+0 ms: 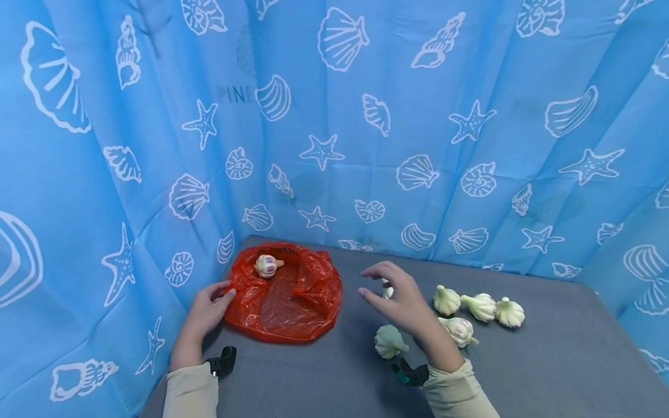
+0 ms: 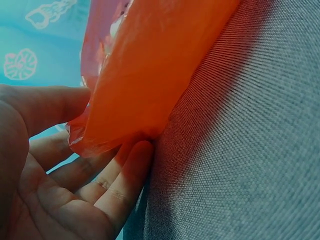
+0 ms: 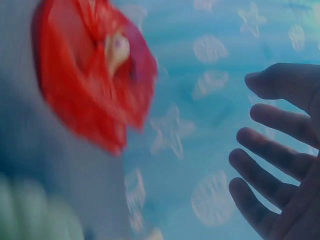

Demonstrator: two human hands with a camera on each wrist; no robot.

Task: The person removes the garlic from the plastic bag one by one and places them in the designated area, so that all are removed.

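A red plastic bag (image 1: 302, 331) lies spread open on the grey table, one garlic bulb (image 1: 267, 266) inside it near the back left. At the bag's left edge is my left hand (image 1: 206, 309); the left wrist view shows the bag's edge (image 2: 135, 95) between its thumb and fingers. My right hand (image 1: 400, 297) hovers to the right of the bag, holding nothing, its fingers spread apart in the right wrist view. Near its wrist lies a greenish garlic bulb (image 1: 389, 342). Another bulb (image 1: 388, 292) shows partly behind the hand.
Right of my right hand lie more garlic bulbs, among them one (image 1: 447, 300) at the back and one (image 1: 457, 331) by the forearm. A blue curtain (image 1: 336, 147) with white shell prints encloses the grey table (image 1: 306, 386) at the back and sides.
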